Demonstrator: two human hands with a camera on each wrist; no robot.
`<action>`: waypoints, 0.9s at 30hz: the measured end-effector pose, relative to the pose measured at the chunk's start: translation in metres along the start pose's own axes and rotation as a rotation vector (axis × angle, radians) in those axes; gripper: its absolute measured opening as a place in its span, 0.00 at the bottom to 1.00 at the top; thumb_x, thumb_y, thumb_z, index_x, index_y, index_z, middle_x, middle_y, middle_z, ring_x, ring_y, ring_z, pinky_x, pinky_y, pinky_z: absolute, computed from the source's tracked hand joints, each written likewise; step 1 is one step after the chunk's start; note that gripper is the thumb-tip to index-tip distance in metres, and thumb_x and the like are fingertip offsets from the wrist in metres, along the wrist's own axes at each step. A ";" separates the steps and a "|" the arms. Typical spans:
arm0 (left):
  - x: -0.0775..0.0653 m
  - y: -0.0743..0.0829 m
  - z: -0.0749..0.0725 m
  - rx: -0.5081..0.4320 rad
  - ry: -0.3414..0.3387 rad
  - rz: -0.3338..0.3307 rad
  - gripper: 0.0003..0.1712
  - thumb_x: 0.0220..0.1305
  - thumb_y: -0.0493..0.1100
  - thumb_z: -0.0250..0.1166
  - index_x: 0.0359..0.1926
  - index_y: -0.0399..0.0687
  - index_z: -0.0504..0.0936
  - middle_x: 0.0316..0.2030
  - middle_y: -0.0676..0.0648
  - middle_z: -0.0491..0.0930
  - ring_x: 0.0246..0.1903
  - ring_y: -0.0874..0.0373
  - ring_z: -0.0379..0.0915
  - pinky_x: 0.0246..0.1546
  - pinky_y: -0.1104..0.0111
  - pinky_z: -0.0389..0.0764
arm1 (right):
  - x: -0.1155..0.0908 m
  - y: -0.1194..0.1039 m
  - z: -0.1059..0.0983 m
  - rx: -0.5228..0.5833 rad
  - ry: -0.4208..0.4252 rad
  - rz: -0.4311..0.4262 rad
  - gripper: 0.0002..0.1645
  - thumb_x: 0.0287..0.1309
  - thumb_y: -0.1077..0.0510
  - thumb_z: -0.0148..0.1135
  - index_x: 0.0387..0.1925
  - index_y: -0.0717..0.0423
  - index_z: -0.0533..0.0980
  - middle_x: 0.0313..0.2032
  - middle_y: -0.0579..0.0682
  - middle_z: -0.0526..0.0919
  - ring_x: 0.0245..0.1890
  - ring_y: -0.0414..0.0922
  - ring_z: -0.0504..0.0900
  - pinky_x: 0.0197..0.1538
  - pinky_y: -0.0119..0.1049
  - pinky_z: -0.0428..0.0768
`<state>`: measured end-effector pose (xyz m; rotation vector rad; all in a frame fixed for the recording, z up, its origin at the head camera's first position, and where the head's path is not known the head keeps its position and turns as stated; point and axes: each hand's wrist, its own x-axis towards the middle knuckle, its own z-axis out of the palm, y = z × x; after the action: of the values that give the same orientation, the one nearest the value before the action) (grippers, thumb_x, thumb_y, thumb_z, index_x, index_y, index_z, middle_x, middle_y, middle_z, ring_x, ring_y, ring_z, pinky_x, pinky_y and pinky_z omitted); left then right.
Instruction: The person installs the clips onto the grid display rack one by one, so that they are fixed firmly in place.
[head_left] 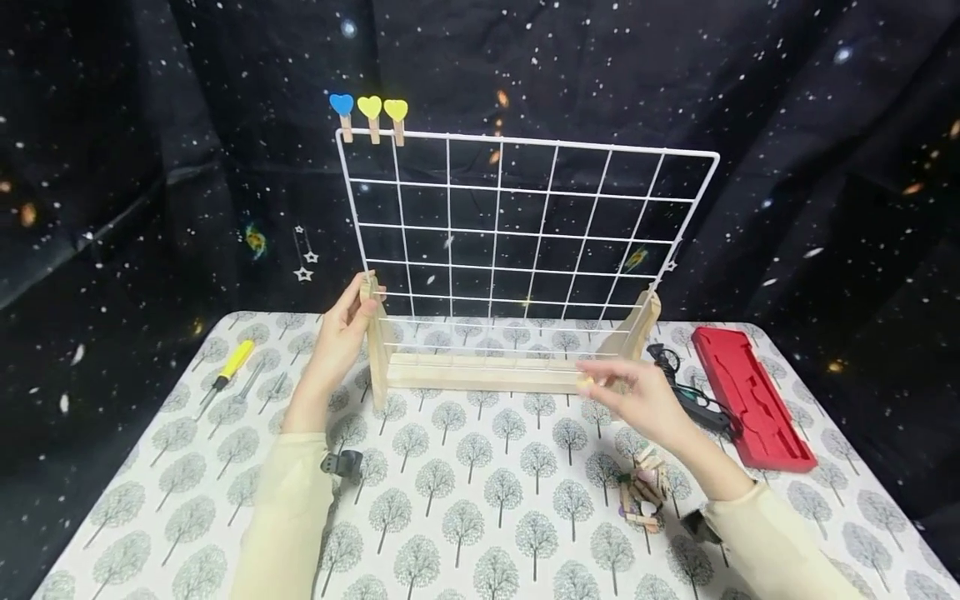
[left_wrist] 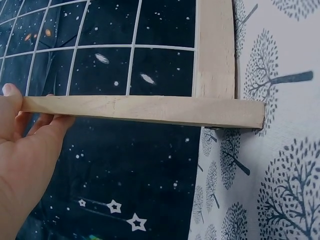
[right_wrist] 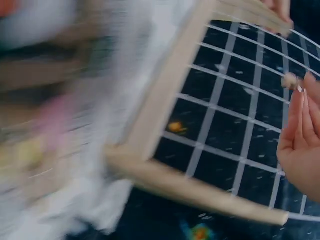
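Note:
A white wire grid (head_left: 495, 229) leans back in a wooden stand (head_left: 480, 379). My left hand (head_left: 337, 337) grips the top of the stand's left upright (left_wrist: 145, 109), thumb on one side and fingers on the other. On the grid's top left edge sit heart clothespins, one blue (head_left: 342, 105) and two yellow (head_left: 396, 110). In front of the right part of the grid, my right hand (head_left: 637, 396) pinches a small clothespin (right_wrist: 290, 81) between thumb and fingertips. Most of that clothespin is hidden, with a yellowish bit showing in the head view.
A pile of clothespins (head_left: 643, 492) lies on the tree-print tablecloth (head_left: 472, 500) below my right forearm. Farther right are a red tray (head_left: 753, 400) and a black tool with a cord (head_left: 701, 408). A yellow-handled screwdriver (head_left: 228, 371) lies at the left.

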<state>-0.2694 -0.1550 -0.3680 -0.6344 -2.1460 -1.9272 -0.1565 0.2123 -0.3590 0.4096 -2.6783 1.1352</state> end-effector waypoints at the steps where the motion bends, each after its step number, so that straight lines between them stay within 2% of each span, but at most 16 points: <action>1: 0.001 0.000 0.000 -0.001 -0.005 -0.005 0.25 0.65 0.42 0.46 0.63 0.52 0.57 0.54 0.38 0.66 0.56 0.48 0.62 0.59 0.60 0.61 | 0.008 -0.003 0.000 0.011 0.025 0.026 0.17 0.44 0.46 0.64 0.39 0.44 0.79 0.27 0.40 0.79 0.25 0.40 0.73 0.18 0.31 0.72; 3: 0.001 0.001 0.000 -0.001 -0.010 -0.012 0.26 0.65 0.42 0.46 0.63 0.52 0.56 0.54 0.37 0.66 0.56 0.48 0.62 0.59 0.60 0.60 | 0.026 -0.006 0.002 0.040 0.068 0.045 0.21 0.42 0.40 0.63 0.39 0.42 0.78 0.27 0.39 0.79 0.25 0.40 0.73 0.17 0.31 0.70; 5: 0.001 0.001 -0.001 0.009 -0.008 -0.021 0.26 0.65 0.43 0.46 0.63 0.53 0.56 0.55 0.37 0.66 0.56 0.49 0.61 0.59 0.60 0.60 | 0.043 -0.020 0.001 0.074 0.107 0.034 0.21 0.41 0.40 0.63 0.38 0.42 0.79 0.27 0.39 0.80 0.26 0.39 0.74 0.20 0.31 0.72; 9: -0.001 0.001 0.001 0.019 0.005 -0.026 0.26 0.64 0.43 0.47 0.64 0.53 0.56 0.55 0.37 0.65 0.57 0.50 0.61 0.60 0.62 0.59 | 0.075 -0.047 -0.007 0.182 0.184 -0.092 0.19 0.44 0.45 0.63 0.39 0.47 0.78 0.29 0.42 0.82 0.31 0.38 0.77 0.34 0.33 0.76; 11: -0.001 0.002 0.002 0.018 0.013 -0.026 0.26 0.64 0.43 0.47 0.64 0.52 0.56 0.56 0.38 0.65 0.58 0.51 0.60 0.60 0.63 0.58 | 0.089 -0.061 -0.013 0.251 0.231 -0.159 0.17 0.44 0.49 0.64 0.38 0.50 0.78 0.28 0.43 0.82 0.30 0.39 0.79 0.36 0.31 0.77; 13: -0.002 0.002 0.002 0.017 0.019 -0.030 0.27 0.64 0.43 0.47 0.64 0.52 0.56 0.56 0.38 0.65 0.58 0.51 0.59 0.61 0.63 0.58 | 0.100 -0.079 -0.020 0.329 0.265 -0.215 0.15 0.45 0.55 0.65 0.38 0.54 0.79 0.28 0.45 0.83 0.30 0.40 0.80 0.37 0.29 0.77; 15: -0.003 0.001 0.002 0.013 0.021 -0.034 0.27 0.64 0.43 0.47 0.64 0.51 0.55 0.56 0.37 0.65 0.58 0.51 0.59 0.61 0.62 0.57 | 0.107 -0.098 -0.024 0.387 0.299 -0.254 0.14 0.44 0.59 0.65 0.37 0.58 0.79 0.27 0.45 0.83 0.30 0.39 0.81 0.32 0.25 0.76; 17: -0.003 0.001 0.003 0.010 0.018 -0.035 0.27 0.64 0.43 0.47 0.64 0.51 0.55 0.56 0.37 0.65 0.58 0.50 0.58 0.61 0.62 0.57 | 0.113 -0.118 -0.029 0.431 0.323 -0.303 0.14 0.44 0.62 0.65 0.36 0.63 0.78 0.27 0.46 0.83 0.29 0.40 0.81 0.30 0.25 0.76; 21: -0.003 0.002 0.003 0.008 0.012 -0.026 0.27 0.64 0.42 0.47 0.64 0.52 0.56 0.55 0.36 0.65 0.58 0.50 0.59 0.61 0.61 0.58 | 0.124 -0.157 -0.038 0.481 0.349 -0.382 0.13 0.45 0.64 0.64 0.35 0.68 0.78 0.27 0.51 0.84 0.30 0.42 0.82 0.37 0.29 0.78; 22: -0.002 0.002 0.003 0.010 0.012 -0.024 0.26 0.64 0.42 0.47 0.64 0.52 0.56 0.55 0.36 0.65 0.57 0.50 0.60 0.61 0.61 0.58 | 0.127 -0.166 -0.041 0.486 0.361 -0.379 0.13 0.44 0.64 0.64 0.35 0.68 0.78 0.28 0.52 0.83 0.30 0.42 0.82 0.41 0.31 0.78; 24: -0.002 0.003 0.003 0.013 0.012 -0.022 0.26 0.64 0.42 0.47 0.64 0.52 0.56 0.55 0.36 0.65 0.57 0.50 0.60 0.60 0.61 0.58 | 0.134 -0.184 -0.047 0.486 0.366 -0.357 0.13 0.43 0.63 0.65 0.35 0.66 0.79 0.29 0.52 0.83 0.31 0.41 0.82 0.44 0.32 0.77; 27: -0.001 0.002 0.003 0.014 0.008 -0.027 0.26 0.64 0.42 0.46 0.64 0.52 0.56 0.55 0.36 0.65 0.57 0.49 0.61 0.60 0.60 0.58 | 0.145 -0.206 -0.053 0.452 0.358 -0.293 0.13 0.42 0.62 0.66 0.34 0.63 0.79 0.31 0.52 0.83 0.32 0.39 0.82 0.42 0.30 0.78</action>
<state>-0.2669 -0.1521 -0.3669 -0.5978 -2.1721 -1.9236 -0.2209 0.0878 -0.1426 0.5825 -1.9745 1.5435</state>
